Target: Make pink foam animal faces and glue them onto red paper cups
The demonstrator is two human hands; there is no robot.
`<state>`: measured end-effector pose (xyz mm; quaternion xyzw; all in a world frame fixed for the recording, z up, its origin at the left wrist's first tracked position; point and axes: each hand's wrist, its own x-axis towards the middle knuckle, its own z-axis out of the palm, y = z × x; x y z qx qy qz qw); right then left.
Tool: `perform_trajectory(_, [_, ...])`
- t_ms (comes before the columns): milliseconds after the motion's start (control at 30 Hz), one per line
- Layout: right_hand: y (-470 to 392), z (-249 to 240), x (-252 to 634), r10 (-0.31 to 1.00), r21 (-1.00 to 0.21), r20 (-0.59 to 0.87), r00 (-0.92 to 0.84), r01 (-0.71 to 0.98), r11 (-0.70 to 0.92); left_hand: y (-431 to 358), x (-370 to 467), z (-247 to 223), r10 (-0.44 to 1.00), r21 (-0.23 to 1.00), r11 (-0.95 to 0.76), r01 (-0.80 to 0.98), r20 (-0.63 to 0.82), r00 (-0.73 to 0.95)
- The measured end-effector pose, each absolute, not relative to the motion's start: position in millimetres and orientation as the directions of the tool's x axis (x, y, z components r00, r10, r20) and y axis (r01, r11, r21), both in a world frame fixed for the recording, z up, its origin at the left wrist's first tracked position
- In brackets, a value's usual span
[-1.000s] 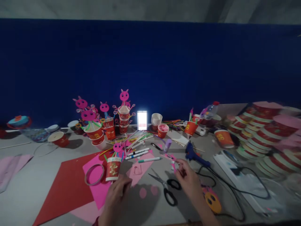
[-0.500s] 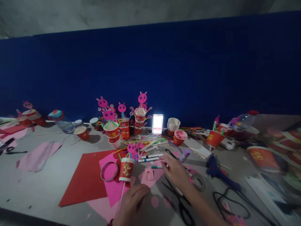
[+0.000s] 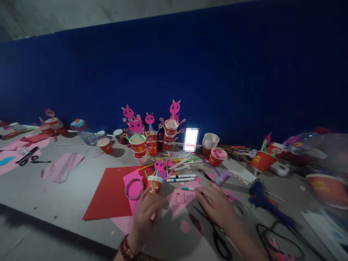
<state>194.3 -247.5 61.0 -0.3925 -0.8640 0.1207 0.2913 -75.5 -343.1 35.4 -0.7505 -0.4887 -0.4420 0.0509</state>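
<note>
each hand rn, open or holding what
Left hand: looks loosely open, beside the red cup.
Right hand: at the green-capped marker; grip cannot be told.

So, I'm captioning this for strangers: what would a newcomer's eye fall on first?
Probably the glowing white rectangle at the back of the table, against the dark blue backdrop. Next, just left of it, come the bright pink eared faces above red cups. Nearer, the large red sheet stands out left of the left hand.

Blue wall [image 3: 168,69] behind grey table [image 3: 67,194].
</note>
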Motion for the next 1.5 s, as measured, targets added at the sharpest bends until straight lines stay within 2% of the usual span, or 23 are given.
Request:
perform_trajectory(67, [-255.7, 60.2, 205.6, 0.75, -0.436, 0.411, -0.519, 0.61, 0.661, -345.0, -107.7, 33.2, 0.75, 0.37, -0.299, 0.88, 0.661, -0.023])
perform_trajectory(167, [-268.5, 55.2, 219.0, 0.788, -0.468, 0.431, -0.44, 0.638, 0.612, -347.8, -151.1, 22.0, 0.884, 0.247, -0.115, 0.962, 0.467, -0.014])
perform_trajectory(233, [-276.5, 52.1, 223.4, 0.836, -0.529, 0.419, -0.355, 0.653, 0.543, -349.2, -168.7, 14.7, 0.904, 0.181, -0.075, 0.981, 0.428, -0.01])
perform_trajectory(333, [-287.8, 54.3, 221.5, 0.881, -0.615, 0.385, -0.275, 0.635, 0.467, -352.4, -172.5, 20.5, 0.886, 0.223, -0.108, 0.969, 0.463, -0.007])
perform_trajectory(467, [-306.2, 74.9, 204.2, 0.852, -0.704, 0.427, -0.303, 0.48, 0.523, -357.9, -134.3, 60.7, 0.85, 0.476, -0.225, 0.85, 0.523, -0.068])
perform_trajectory(600, [-325.5, 102.0, 179.9, 0.812, -0.775, 0.474, -0.34, 0.275, 0.568, -356.1, -72.8, 86.2, 0.868, 0.639, -0.422, 0.643, 0.488, 0.085])
perform_trajectory(733, [-334.8, 108.8, 166.6, 0.831, -0.798, 0.481, -0.279, 0.254, 0.547, -352.4, -31.7, 78.1, 0.885, 0.734, -0.455, 0.503, 0.433, 0.17])
perform_trajectory(967, [-342.8, 89.6, 171.4, 0.81, -0.741, 0.551, -0.2, 0.329, 0.585, -352.1, -7.4, 76.8, 0.858, 0.729, -0.51, 0.456, 0.464, 0.218])
perform_trajectory(1133, [-341.2, 89.2, 170.6, 0.88, -0.826, 0.459, -0.119, 0.307, 0.473, -349.5, 0.0, 76.6, 0.84, 0.65, -0.532, 0.542, 0.488, 0.24])
perform_trajectory(1300, [-339.6, 87.7, 173.7, 0.916, -0.871, 0.368, -0.159, 0.285, 0.399, -349.7, 2.5, 71.4, 0.843, 0.632, -0.512, 0.581, 0.5, 0.198])
perform_trajectory(1500, [-335.6, 82.9, 178.8, 0.922, -0.886, 0.357, -0.148, 0.26, 0.385, -351.0, 3.5, 73.5, 0.826, 0.576, -0.522, 0.629, 0.525, 0.204])
